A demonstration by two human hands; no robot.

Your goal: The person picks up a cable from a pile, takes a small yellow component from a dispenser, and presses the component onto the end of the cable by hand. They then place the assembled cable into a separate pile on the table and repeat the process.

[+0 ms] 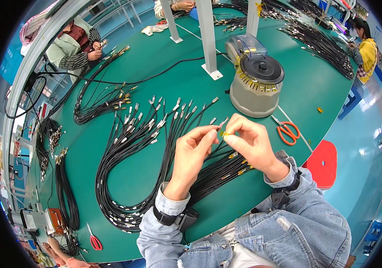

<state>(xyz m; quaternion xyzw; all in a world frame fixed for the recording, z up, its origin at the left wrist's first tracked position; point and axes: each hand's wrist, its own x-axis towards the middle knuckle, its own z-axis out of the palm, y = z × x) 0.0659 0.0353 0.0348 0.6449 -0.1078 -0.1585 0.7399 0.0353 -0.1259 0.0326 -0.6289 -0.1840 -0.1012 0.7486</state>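
Both my hands meet above the green table, just in front of the round tape dispenser (254, 96). My left hand (193, 151) is closed in a pinch on the end of a black cable, whose small metal connector (222, 123) sticks out past the fingertips. A bit of yellow tape (224, 133) sits between thumb and finger of my right hand (252, 142), right beside that connector. Beneath my hands runs a bundle of black cables (213, 177) with yellow-wrapped ends. To the left, a larger curved bundle of black cables (104, 181) fans out into silvery connectors.
Orange-handled scissors (288, 132) lie right of the dispenser; red-handled scissors (95, 241) lie at the near left. Metal posts (209, 42) rise from the green table (155, 78). A red stool (324, 164) stands at the right edge. Other people work around the table, with more cable bundles (318, 47).
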